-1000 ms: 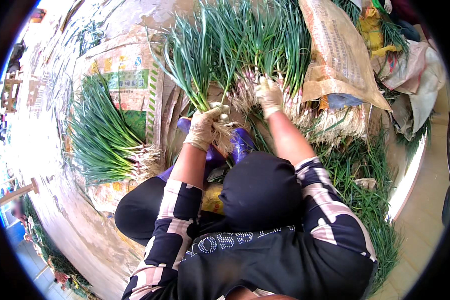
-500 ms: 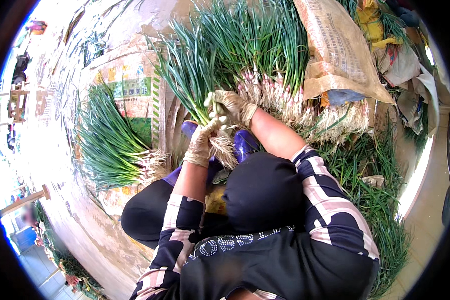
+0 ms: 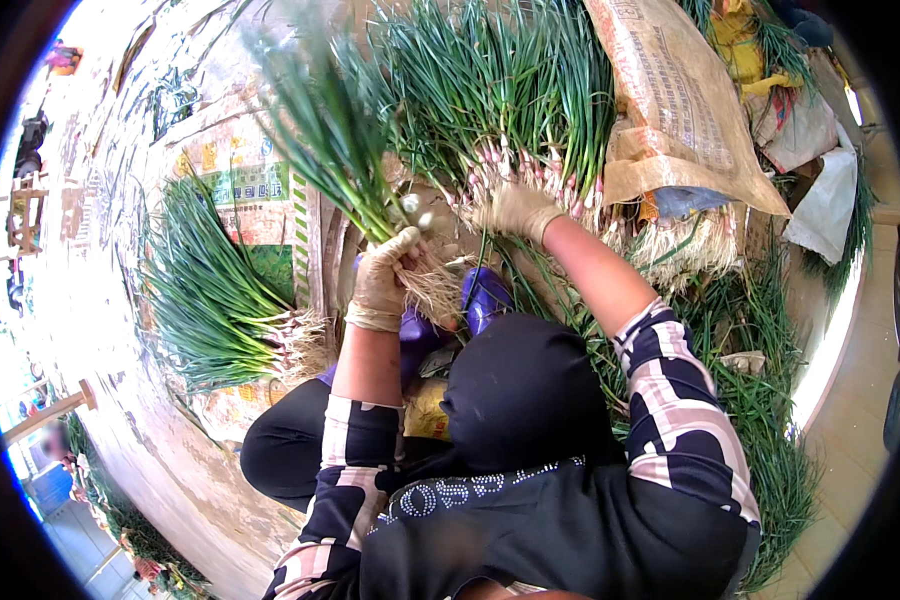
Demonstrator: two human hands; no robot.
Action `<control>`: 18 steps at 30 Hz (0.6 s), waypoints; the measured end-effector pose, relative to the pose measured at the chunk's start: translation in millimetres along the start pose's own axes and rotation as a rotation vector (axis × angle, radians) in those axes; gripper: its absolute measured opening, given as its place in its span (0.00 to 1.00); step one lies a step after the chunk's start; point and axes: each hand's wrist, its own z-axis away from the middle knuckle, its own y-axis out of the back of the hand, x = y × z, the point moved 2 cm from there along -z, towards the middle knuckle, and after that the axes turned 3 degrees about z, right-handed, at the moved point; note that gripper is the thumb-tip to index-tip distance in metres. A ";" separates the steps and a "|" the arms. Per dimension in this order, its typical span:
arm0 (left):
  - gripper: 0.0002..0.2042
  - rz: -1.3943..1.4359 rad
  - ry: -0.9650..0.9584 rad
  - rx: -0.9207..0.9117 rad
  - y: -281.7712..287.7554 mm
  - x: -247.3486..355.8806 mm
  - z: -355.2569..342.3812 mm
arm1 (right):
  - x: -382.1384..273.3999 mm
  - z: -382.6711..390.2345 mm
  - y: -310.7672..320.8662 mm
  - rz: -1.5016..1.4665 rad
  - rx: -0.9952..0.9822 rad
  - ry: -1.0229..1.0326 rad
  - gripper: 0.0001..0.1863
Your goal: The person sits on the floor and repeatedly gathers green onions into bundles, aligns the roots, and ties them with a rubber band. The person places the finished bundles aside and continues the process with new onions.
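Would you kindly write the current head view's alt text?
A gloved left hand grips a bunch of green onion-like plants near the roots, while the gloved right hand is at the bulb ends of a larger pile. Another bunch lies on printed sacking.

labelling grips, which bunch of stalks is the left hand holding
The blurred middle bunch, roots jutting from the left hand; the leftmost bunch lies on sacking, the wide row at the right hand.

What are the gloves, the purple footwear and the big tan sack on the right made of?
Gloves: probably thin latex or rubber, matt and cream-coloured; they wrinkle and cling closely.
Purple footwear: likely rubber or plastic, glossy, judging by the bright highlights.
Tan sack: perhaps woven plastic, with a faint sheen, stiff-looking folds and printing; coated paper is possible, as no weave is clear.
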 end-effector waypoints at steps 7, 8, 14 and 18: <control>0.06 0.270 0.188 0.075 26.3 -5.5 -12.6 | 41.8 -71.9 59.0 0.180 0.331 -0.288 0.16; 0.05 0.333 0.198 0.160 30.5 -4.2 -8.5 | 34.3 -55.4 70.9 -0.017 0.481 -0.163 0.14; 0.10 0.310 0.139 0.201 68.7 -37.8 -15.4 | 65.0 -1.3 74.5 -1.138 0.439 0.359 0.09; 0.08 0.256 0.329 0.093 39.4 -48.4 -13.4 | 17.3 20.5 -7.3 -0.651 0.538 0.466 0.12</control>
